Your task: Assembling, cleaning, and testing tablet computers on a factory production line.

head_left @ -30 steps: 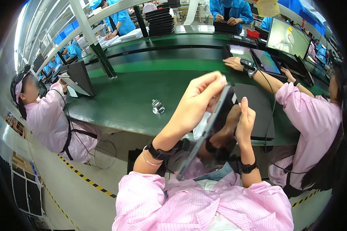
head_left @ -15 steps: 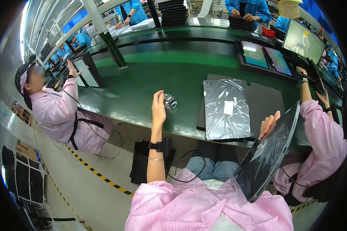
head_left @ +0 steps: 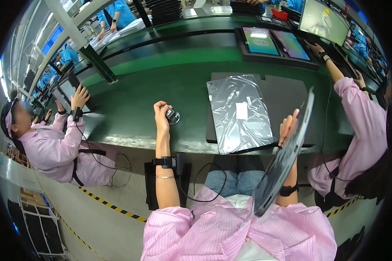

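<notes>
I wear a pink, finely pinstriped shirt (head_left: 191,232), its loose, wrinkled sleeves ending high on my forearms, with a white top (head_left: 249,253) at the open neck. Blue jeans (head_left: 237,185) cover my legs. A black strap (head_left: 164,162) rings my left wrist, carrying a small dark box (head_left: 180,163); a thin bracelet (head_left: 164,177) sits nearer. A black cable (head_left: 225,180) loops right. Another black band (head_left: 288,190) circles my right wrist. My left grip (head_left: 161,117) is bare.
</notes>
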`<state>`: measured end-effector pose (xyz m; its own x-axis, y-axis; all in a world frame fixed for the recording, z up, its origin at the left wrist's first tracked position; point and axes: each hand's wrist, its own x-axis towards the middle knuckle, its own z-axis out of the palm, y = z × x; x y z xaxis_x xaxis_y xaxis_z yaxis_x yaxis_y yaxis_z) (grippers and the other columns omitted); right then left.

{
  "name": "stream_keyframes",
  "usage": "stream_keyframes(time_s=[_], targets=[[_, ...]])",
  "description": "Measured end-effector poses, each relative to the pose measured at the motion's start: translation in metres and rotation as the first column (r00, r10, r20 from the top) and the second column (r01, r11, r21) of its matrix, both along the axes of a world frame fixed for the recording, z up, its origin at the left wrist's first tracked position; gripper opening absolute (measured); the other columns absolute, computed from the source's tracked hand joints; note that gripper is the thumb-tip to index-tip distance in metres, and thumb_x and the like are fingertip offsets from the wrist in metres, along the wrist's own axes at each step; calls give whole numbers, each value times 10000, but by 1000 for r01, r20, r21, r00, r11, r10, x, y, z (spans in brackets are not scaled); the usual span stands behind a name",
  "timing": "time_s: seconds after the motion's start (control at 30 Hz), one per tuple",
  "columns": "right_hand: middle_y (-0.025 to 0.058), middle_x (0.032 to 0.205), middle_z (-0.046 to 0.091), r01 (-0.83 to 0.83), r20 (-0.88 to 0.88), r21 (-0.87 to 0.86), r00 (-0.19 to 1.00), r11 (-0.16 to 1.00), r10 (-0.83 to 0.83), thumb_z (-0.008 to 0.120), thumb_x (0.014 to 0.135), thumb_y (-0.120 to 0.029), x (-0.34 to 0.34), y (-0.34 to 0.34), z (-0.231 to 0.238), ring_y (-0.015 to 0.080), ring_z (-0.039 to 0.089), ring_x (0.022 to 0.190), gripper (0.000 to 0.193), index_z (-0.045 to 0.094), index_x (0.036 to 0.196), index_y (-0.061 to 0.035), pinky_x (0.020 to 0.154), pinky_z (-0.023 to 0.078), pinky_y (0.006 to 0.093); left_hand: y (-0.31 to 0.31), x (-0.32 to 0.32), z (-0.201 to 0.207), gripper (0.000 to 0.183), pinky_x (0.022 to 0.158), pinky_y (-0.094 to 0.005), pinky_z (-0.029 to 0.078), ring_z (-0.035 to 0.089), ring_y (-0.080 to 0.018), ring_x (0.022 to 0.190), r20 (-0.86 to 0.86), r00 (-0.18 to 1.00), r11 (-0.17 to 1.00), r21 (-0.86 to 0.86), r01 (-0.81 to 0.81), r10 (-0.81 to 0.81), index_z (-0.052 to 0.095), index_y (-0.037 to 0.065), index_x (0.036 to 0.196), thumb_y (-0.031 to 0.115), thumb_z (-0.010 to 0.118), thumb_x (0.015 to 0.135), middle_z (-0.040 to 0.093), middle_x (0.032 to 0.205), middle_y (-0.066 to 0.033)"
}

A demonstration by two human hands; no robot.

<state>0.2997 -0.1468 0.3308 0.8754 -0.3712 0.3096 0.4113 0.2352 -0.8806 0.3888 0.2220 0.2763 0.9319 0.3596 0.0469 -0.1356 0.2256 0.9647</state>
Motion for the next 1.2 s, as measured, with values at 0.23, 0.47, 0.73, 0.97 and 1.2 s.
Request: stream_keyframes(time_s=[0.23,0.47,0.73,0.97,1.2], targets=[[-29,577,468,-39,-326,-160,945,986,-15,389,936,-592,3,9,21,52,428,498,593,489,625,-98,457,349,240,-14,-33,17,382,896,-318,417,520,-200,1042,314,914,797,468,-383,255,439,63,1241,314,491,957,514,1187,-106],[0,902,583,-352,-463,219,784,910,414,490,954,-451,-7,5,25,74,523,862,457,629,1011,-19,781,419,216,-137,-174,109,694,874,-365,423,584,-298,971,253,687,717,422,555,-681,550,-29,1048,610,577,776,600,1004,-144],[7,991,593,-350,-429,379,754,857,498,455,992,-324,-19,26,16,63,538,905,326,577,1101,-42,825,440,213,-142,-185,147,203,736,-338,428,531,-274,780,252,683,685,542,487,-685,524,-23,848,96,640,731,546,830,-128],[33,1072,582,-361,-404,495,709,790,578,533,947,-398,-16,38,-1,101,508,1013,400,598,1092,-32,898,395,257,-152,-179,140,214,725,-306,395,458,-228,772,288,695,736,437,517,-659,478,-8,891,106,615,772,457,852,-113],[30,1070,584,-328,-396,490,742,808,541,539,939,-417,-11,37,-6,107,515,1010,423,591,1109,-33,901,402,260,-158,-181,132,296,792,-272,357,390,-159,839,253,662,702,118,702,-705,398,5,998,151,584,818,362,926,-71]])
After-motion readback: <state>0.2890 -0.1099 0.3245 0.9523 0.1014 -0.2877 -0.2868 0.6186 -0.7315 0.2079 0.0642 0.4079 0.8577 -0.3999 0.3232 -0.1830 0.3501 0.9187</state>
